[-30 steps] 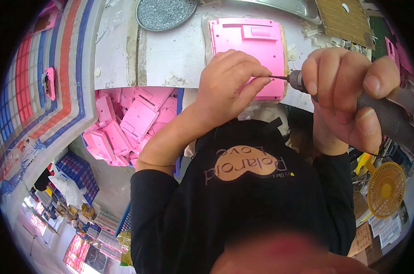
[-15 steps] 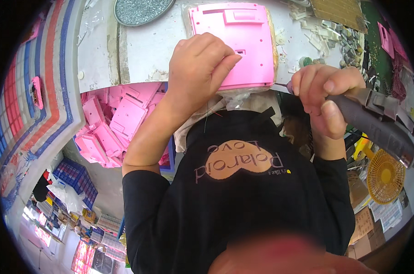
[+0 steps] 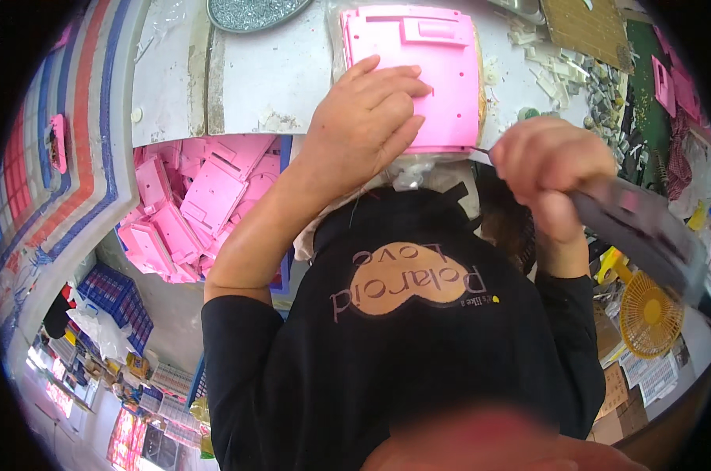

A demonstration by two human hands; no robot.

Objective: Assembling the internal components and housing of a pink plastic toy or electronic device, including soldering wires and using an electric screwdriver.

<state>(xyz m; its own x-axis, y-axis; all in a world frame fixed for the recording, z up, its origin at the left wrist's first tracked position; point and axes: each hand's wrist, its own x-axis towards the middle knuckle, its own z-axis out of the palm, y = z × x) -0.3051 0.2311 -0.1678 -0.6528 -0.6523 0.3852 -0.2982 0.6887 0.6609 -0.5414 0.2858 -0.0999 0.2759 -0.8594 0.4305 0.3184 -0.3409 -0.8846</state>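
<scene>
A pink plastic panel with small holes and a raised rectangular part lies on a clear plastic bag at the table's front edge. My left hand rests on its left half, fingers stretched out over the surface and holding nothing. At the right, my right hand is closed round a dark grey electric screwdriver, slightly blurred. The screwdriver's thin bit points left, its tip at the panel's near right corner; whether it sits in a screw I cannot tell.
Below the table edge at left, a blue crate holds many pink panels. A round tray of small metal screws stands at the back. Small white and grey parts lie at the right. A yellow fan stands lower right.
My left hand has gone from a pinch near the panel's middle slot to spread fingers lying on the panel. My right hand has turned slightly, the screwdriver tilting with it.
</scene>
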